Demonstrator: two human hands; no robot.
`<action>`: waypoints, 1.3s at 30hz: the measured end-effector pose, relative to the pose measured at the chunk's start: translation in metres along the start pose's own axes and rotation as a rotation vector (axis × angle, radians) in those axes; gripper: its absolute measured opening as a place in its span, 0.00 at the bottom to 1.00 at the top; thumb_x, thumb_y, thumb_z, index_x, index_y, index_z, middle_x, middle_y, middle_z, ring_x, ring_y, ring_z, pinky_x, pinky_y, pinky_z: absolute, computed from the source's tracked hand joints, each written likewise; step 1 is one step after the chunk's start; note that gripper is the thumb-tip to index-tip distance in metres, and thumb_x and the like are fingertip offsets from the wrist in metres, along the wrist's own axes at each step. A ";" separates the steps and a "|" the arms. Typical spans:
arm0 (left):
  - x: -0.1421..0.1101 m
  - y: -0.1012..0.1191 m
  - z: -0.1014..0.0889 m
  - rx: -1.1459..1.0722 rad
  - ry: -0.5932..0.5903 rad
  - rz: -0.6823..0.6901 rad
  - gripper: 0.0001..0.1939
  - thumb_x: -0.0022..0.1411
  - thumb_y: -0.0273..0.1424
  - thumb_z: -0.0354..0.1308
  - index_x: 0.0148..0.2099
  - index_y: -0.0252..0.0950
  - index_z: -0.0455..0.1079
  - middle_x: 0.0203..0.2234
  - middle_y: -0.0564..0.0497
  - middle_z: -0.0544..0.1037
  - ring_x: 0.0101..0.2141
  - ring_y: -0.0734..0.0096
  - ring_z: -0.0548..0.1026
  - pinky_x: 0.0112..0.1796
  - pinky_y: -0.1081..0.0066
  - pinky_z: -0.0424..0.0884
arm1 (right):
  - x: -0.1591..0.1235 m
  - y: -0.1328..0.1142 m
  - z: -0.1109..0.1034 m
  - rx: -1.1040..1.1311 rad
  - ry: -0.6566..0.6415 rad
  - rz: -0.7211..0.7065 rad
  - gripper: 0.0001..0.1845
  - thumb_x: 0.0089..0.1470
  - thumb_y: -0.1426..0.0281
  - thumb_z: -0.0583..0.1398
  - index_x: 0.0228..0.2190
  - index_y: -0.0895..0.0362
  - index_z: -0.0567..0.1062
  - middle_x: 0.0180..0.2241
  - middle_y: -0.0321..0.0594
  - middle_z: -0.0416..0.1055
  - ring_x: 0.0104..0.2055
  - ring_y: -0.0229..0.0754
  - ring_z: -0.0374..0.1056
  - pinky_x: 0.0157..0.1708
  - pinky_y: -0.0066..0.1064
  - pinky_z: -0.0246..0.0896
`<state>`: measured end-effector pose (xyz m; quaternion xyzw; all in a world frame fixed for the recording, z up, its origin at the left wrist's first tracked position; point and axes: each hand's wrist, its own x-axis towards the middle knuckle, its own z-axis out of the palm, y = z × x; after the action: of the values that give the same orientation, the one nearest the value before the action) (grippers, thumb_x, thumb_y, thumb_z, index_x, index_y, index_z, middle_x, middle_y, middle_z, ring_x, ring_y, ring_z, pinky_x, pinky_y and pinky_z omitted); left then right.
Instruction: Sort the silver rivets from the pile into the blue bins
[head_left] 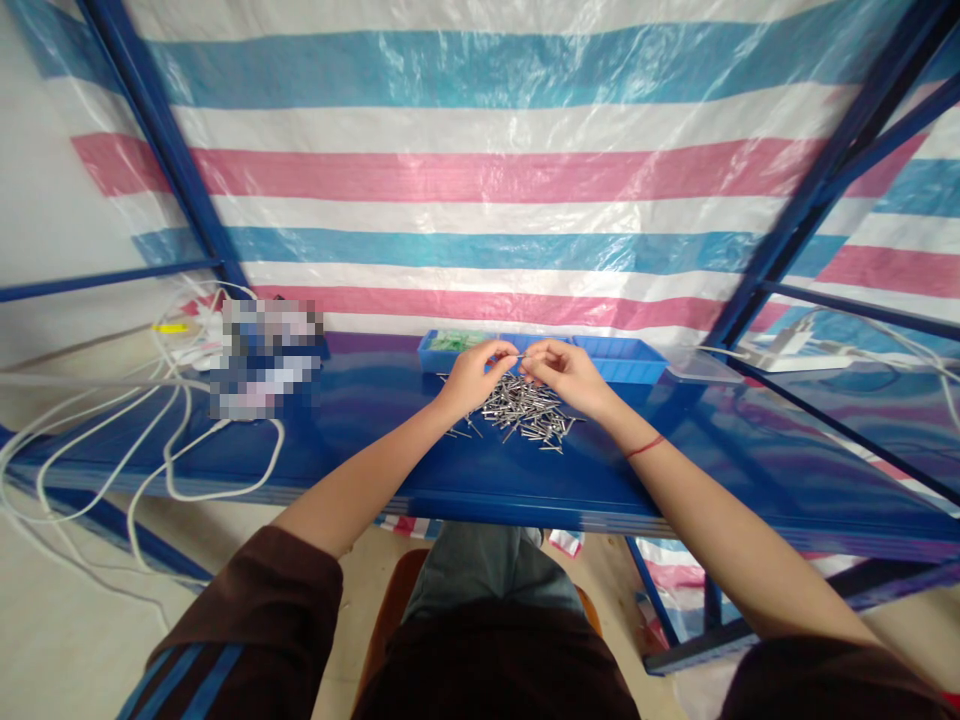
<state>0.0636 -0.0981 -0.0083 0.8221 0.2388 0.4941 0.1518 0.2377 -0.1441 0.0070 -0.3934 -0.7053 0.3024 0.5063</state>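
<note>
Above a pile of thin metal pins [529,408], which look like rivets or nails, both hands meet at the fingertips. My left hand [474,378] is closed in a pinch on one small metal pin [520,356]. The right-hand end of that same pin is pinched by my right hand [568,374], its fingers curled. Much of the pin is covered by fingertips, so its exact kind cannot be made out. Just behind the hands stands a long blue plastic bin [626,362] with compartments; green-and-white items [454,341] lie in its left part.
The blue tabletop [375,430] carries a blurred-out object [266,360] and looping white cables [180,470] at left. A clear plastic lid [705,365] lies right of the bin, near a white power strip [799,350]. Blue frame posts [810,190] and striped sheeting [480,180] enclose the table.
</note>
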 end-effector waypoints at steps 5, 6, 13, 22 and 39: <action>-0.001 -0.003 0.004 0.059 -0.099 -0.029 0.10 0.65 0.31 0.50 0.42 0.34 0.70 0.37 0.48 0.77 0.38 0.70 0.74 0.39 0.69 0.70 | -0.002 -0.004 0.002 -0.240 0.087 -0.152 0.12 0.49 0.61 0.60 0.31 0.58 0.71 0.25 0.36 0.71 0.27 0.36 0.65 0.28 0.29 0.60; -0.002 -0.004 0.005 0.079 -0.112 -0.036 0.11 0.66 0.32 0.49 0.43 0.33 0.70 0.37 0.47 0.77 0.39 0.69 0.74 0.40 0.68 0.70 | 0.000 -0.003 0.001 -0.278 0.120 -0.178 0.11 0.50 0.62 0.60 0.30 0.58 0.71 0.25 0.36 0.71 0.27 0.36 0.66 0.29 0.29 0.60; -0.005 -0.010 0.007 0.172 -0.197 -0.068 0.15 0.66 0.34 0.49 0.52 0.33 0.67 0.40 0.45 0.76 0.43 0.66 0.74 0.48 0.63 0.68 | 0.026 0.030 -0.032 -0.692 0.407 -0.281 0.09 0.54 0.66 0.56 0.34 0.57 0.73 0.34 0.46 0.75 0.38 0.46 0.69 0.41 0.39 0.62; -0.004 0.002 0.002 0.215 -0.338 -0.038 0.13 0.66 0.32 0.49 0.43 0.35 0.74 0.37 0.48 0.79 0.41 0.67 0.73 0.48 0.64 0.66 | 0.004 -0.001 -0.065 -0.707 -0.200 0.015 0.16 0.52 0.58 0.56 0.29 0.59 0.74 0.26 0.42 0.73 0.30 0.41 0.67 0.32 0.34 0.61; -0.021 0.023 0.012 0.254 -0.578 0.221 0.18 0.55 0.46 0.61 0.44 0.43 0.75 0.40 0.49 0.76 0.45 0.63 0.71 0.48 0.65 0.61 | -0.011 -0.011 -0.043 -0.682 -0.539 0.457 0.07 0.46 0.74 0.59 0.32 0.59 0.73 0.24 0.38 0.72 0.18 0.36 0.67 0.18 0.27 0.61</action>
<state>0.0714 -0.1286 -0.0180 0.9615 0.1548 0.2204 0.0551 0.2777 -0.1580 0.0238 -0.5892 -0.7657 0.2488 0.0687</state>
